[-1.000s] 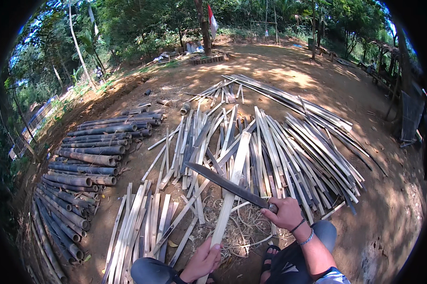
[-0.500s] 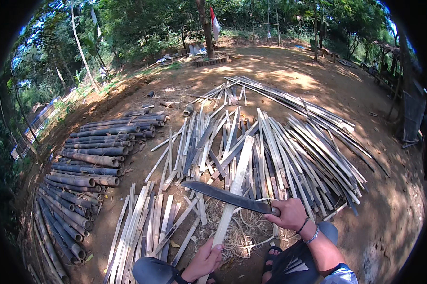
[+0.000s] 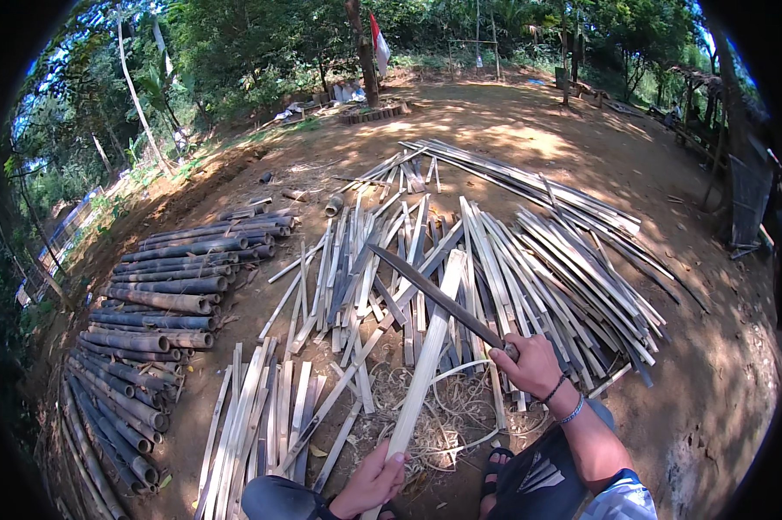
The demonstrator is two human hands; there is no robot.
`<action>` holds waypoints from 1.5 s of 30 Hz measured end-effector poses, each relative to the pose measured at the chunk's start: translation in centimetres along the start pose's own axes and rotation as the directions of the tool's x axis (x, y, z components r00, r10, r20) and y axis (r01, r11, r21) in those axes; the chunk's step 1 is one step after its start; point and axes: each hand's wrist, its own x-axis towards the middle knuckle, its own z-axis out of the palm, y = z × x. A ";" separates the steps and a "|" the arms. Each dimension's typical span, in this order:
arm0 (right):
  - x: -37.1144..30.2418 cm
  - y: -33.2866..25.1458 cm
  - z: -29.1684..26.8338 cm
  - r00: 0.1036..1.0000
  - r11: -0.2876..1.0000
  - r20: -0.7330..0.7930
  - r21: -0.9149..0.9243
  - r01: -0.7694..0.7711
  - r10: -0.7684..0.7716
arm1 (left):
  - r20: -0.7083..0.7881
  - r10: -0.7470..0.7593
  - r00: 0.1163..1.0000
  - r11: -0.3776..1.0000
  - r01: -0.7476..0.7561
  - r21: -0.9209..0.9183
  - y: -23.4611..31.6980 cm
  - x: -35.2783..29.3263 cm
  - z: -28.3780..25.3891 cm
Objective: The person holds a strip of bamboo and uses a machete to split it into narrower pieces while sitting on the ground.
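Observation:
My left hand [image 3: 373, 482] grips the lower end of a pale bamboo strip [image 3: 422, 376], which slants up and away from me. In my right hand [image 3: 530, 366] is the handle of a machete [image 3: 443, 299]. Its long dark blade points up and to the left and crosses over the upper part of the strip; whether it touches is hard to tell. Thin curled bamboo shavings [image 3: 450, 426] lie on the ground below the strip, between my feet.
Split bamboo strips [image 3: 573, 286] lie fanned out ahead and to the right, with another bundle [image 3: 257, 416] at the near left. Uncut bamboo poles [image 3: 174, 286] are stacked at the left. A tree [image 3: 362, 52] with a flag [image 3: 380, 45] stands farther back on the dirt ground.
The machete has moved up along the strip, its tip swinging upward and right. My right hand has risen slightly. My left hand keeps its hold, and the whole view has shifted a little.

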 end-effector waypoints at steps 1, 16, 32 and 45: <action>-0.4 -0.1 0.2 0.998 0.999 0.049 -0.006 0.040 -0.040 | 0.012 -0.003 1.000 1.000 0.003 -0.022 0.3 0.0 -0.2; 1.7 1.5 -0.7 0.999 0.999 0.004 -0.009 0.036 -0.036 | 0.052 -0.047 0.998 0.998 0.049 -0.034 0.8 0.1 0.2; 2.7 1.8 -0.8 0.998 0.997 0.005 -0.053 0.056 -0.056 | 0.011 -0.049 0.999 0.998 0.049 -0.034 -1.0 0.7 -0.4; 2.0 2.7 0.1 0.997 0.997 -0.015 0.000 -0.076 0.076 | 0.006 -0.025 1.000 0.999 0.024 0.047 -0.1 0.9 0.5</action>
